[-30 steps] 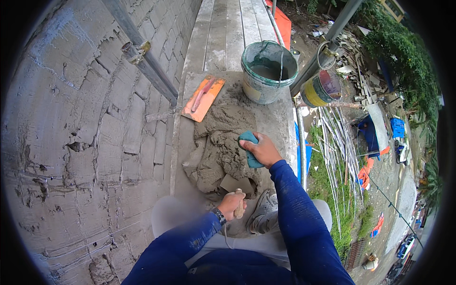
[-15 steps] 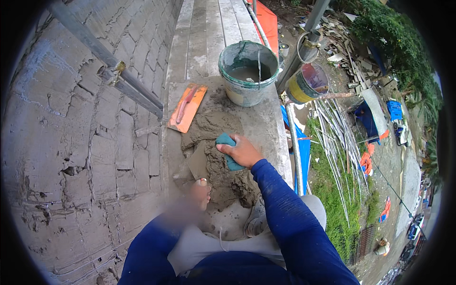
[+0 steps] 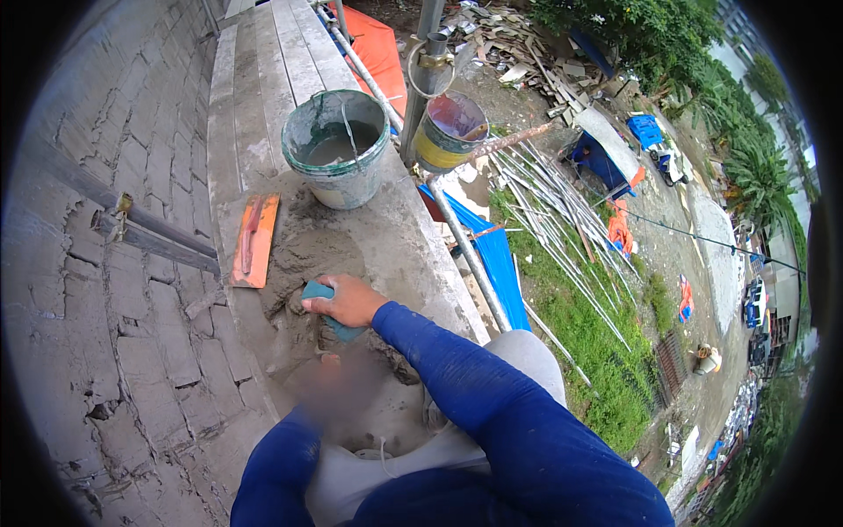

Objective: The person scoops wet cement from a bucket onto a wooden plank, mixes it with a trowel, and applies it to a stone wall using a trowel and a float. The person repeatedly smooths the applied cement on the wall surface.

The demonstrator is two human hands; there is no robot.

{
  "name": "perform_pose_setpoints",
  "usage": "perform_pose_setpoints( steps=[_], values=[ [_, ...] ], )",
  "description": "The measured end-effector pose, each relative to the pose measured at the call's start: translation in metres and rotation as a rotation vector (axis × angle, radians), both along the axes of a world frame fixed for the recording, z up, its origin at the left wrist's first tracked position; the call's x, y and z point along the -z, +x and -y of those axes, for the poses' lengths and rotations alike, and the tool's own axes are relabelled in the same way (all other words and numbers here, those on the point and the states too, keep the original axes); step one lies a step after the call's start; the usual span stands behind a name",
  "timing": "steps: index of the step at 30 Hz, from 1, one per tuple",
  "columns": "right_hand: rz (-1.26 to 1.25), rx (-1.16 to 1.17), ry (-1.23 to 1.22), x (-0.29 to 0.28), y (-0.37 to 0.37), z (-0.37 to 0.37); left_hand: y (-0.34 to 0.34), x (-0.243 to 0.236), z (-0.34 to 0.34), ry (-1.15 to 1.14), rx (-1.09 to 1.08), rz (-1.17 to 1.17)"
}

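Observation:
My right hand (image 3: pixel 349 300) grips a teal sponge (image 3: pixel 341 328), its thumb over the top, low over a heap of wet grey mortar (image 3: pixel 318 253) on the plank platform. My left hand (image 3: pixel 332 376) is just below the right one among the mortar, mostly smeared by a blur, so what it holds is not visible. An orange float with a reddish handle (image 3: pixel 252 250) lies flat at the left edge of the platform. Beyond the mortar stands a grey bucket with a green rim (image 3: pixel 353 189), containing murky grey liquid.
A rough block wall (image 3: pixel 140 334) borders the left, with scaffold tubes (image 3: pixel 158 246) beside it. A rail (image 3: pixel 474 272), an upright post and a yellow bucket (image 3: pixel 435 149) line the right edge. Far below lie grass, poles (image 3: pixel 562 220), debris and tarps, with a person (image 3: pixel 707 358).
My view has swung right, so the platform and buckets appear further left. My left hand is closer beneath my right; the trowel handle it gripped a second ago no longer shows. The sponge remains held.

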State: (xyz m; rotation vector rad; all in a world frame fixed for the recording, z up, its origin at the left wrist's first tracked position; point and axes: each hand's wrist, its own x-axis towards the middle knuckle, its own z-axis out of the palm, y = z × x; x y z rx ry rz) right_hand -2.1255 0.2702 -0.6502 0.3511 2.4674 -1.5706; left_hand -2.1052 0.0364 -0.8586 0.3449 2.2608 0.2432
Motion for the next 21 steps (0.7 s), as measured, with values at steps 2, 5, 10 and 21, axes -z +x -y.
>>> perform_pose_setpoints(
  steps=[2, 5, 10, 21],
  values=[
    [0.037, 0.005, 0.051, -0.001, -0.004, -0.001, 0.021, -0.055, -0.014, -0.014, 0.109, -0.010],
    [-0.068, 0.007, 0.014, -0.003, -0.022, 0.027, 0.035, -0.082, 0.028, 0.021, 0.090, -0.079],
    [-0.094, -0.001, -0.006, -0.008, -0.042, 0.053, 0.008, -0.156, 0.089, 0.019, 0.133, -0.085],
    [0.131, -0.069, -0.114, 0.009, -0.023, 0.102, 0.032, -0.067, 0.086, 0.095, -0.003, 0.139]
  ],
)
